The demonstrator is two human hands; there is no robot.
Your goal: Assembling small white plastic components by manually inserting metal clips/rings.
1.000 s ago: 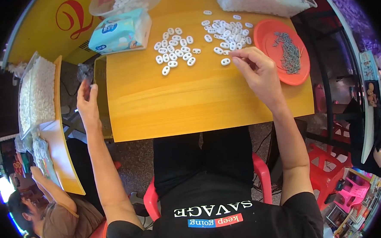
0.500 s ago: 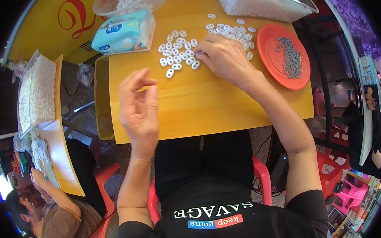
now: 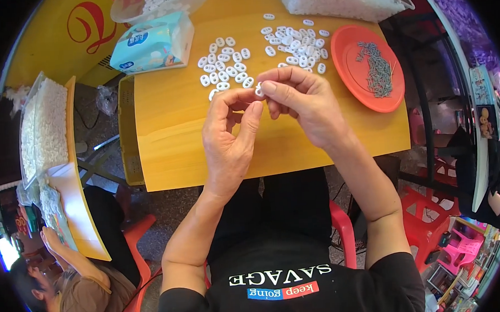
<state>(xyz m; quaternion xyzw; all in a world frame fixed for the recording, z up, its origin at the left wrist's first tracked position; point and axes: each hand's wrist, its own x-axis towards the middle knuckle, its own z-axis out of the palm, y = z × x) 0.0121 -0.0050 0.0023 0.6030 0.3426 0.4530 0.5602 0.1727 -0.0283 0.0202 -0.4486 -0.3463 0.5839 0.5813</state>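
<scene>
In front of my chest, above the wooden table (image 3: 205,158), my right hand (image 3: 312,104) pinches a small white oval piece with two holes (image 3: 259,90) between thumb and fingertips. The fingertips of my left hand (image 3: 228,143) come up to that piece from the left, its fingers bent and its thumb held apart. Just beyond my hands lies a loose group of similar white two-holed ovals (image 3: 221,66). A denser heap of white ovals (image 3: 296,43) is to its right. My left fingers partly cover the nearest piece of the left group.
An orange-red plate (image 3: 347,77) at the right holds grey screw-like pins (image 3: 379,73). A light-blue tissue pack (image 3: 151,45) stands back left. Clear tubs of white parts (image 3: 338,4) line the far edge. Another person (image 3: 79,289) sits at a side table (image 3: 86,210) on the left.
My right hand has come back from the heap toward me with a white oval piece. My left hand has moved right and met it. The view has shifted slightly.
</scene>
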